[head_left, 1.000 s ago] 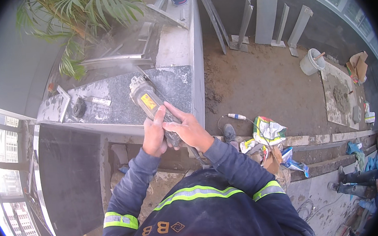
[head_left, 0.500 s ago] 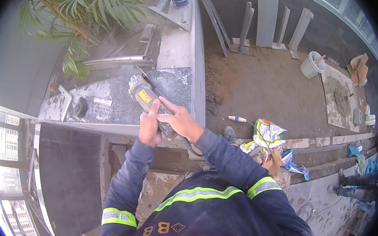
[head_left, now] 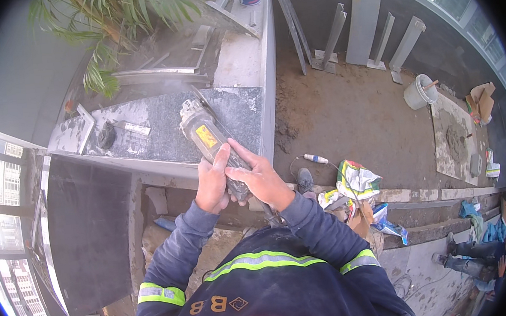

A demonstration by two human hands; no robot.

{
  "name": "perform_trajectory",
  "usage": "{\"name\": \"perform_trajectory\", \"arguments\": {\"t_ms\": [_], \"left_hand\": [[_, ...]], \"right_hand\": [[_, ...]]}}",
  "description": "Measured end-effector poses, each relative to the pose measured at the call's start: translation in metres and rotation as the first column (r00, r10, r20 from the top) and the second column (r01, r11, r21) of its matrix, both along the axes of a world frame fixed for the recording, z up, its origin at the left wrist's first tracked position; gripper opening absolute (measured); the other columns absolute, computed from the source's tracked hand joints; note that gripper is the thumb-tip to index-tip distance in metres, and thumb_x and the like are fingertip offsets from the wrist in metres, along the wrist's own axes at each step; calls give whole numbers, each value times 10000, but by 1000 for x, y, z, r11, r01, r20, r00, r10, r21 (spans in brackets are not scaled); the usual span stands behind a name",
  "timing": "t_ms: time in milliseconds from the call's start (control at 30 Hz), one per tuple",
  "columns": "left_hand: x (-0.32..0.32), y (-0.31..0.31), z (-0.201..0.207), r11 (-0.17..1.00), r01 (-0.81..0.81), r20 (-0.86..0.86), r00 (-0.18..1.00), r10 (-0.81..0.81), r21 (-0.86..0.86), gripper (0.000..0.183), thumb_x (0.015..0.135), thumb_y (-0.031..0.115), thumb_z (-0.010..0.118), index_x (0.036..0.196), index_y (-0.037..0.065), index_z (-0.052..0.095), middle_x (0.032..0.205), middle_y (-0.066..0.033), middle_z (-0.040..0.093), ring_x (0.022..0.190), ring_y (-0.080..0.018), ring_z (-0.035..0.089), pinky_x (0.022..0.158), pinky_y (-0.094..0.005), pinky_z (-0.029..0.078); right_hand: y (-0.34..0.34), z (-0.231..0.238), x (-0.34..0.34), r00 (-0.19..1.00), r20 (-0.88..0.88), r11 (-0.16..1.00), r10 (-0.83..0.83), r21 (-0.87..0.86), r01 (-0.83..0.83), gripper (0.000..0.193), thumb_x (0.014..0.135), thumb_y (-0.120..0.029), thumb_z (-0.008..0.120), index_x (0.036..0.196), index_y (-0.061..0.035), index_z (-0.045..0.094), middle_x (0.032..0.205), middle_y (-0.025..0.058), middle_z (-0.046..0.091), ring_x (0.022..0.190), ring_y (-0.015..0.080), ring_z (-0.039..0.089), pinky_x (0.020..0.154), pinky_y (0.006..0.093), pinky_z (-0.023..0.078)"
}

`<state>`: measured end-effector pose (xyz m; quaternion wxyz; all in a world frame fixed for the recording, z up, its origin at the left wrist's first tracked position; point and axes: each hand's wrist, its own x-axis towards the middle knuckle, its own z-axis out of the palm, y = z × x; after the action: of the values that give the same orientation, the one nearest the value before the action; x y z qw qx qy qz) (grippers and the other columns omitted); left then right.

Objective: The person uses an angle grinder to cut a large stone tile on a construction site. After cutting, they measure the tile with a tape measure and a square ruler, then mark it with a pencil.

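Your left hand (head_left: 212, 185) and right hand (head_left: 262, 180) clasp the dusty grey grinder (head_left: 204, 133), whose thin eleven-o'clock disc (head_left: 199, 95) could kick if snagged.

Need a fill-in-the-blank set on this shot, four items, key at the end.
1. Of the left hand and the right hand, ____ grip the grinder.
2. The label on the grinder's body is coloured ____.
3. The white bucket is in the picture's ____ half.
4. The leafy plant shows at the picture's upper ____.

Missing words: both; yellow; right; left.
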<state>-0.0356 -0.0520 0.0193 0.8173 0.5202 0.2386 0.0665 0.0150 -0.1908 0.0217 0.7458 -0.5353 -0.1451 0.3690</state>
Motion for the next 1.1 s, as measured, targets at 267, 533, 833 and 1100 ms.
{"name": "perform_trajectory", "arguments": {"t_ms": [267,533,833,1100], "left_hand": [[10,15,-3,1000,-9,-55,998,9,9,316,1086,293,569,1197,-3,575,925,-101,677,715,-184,693,553,-333,552],[18,23,-11,999,-19,-40,999,20,26,340,1089,313,561,1234,5,570,985,-105,672,791,-204,703,645,-368,579],[21,19,-9,998,-44,-41,998,42,-47,320,1076,275,595,1215,-13,584,956,-96,674,760,-181,693,602,-344,569],[-2,-2,0,999,32,-41,999,-32,13,325,1088,320,569,1184,10,560,882,-96,677,671,-183,685,511,-330,550]], "right_hand": [[11,6,10,999,-47,1000,16,-19,-17,766,970,-153,691,1636,-43,330,1095,148,723,680,139,676,515,302,554],[22,-12,18,999,43,999,9,-41,-7,767,979,-193,681,1648,-82,323,1066,107,721,704,142,697,520,302,576],[18,-2,19,1000,-2,999,21,-48,-21,774,982,-188,674,1655,-85,305,1057,101,719,670,135,685,516,299,570],[-5,-6,0,1000,4,1000,3,10,-3,780,963,-152,702,1636,-35,326,1132,136,719,753,144,691,601,299,580]]}}
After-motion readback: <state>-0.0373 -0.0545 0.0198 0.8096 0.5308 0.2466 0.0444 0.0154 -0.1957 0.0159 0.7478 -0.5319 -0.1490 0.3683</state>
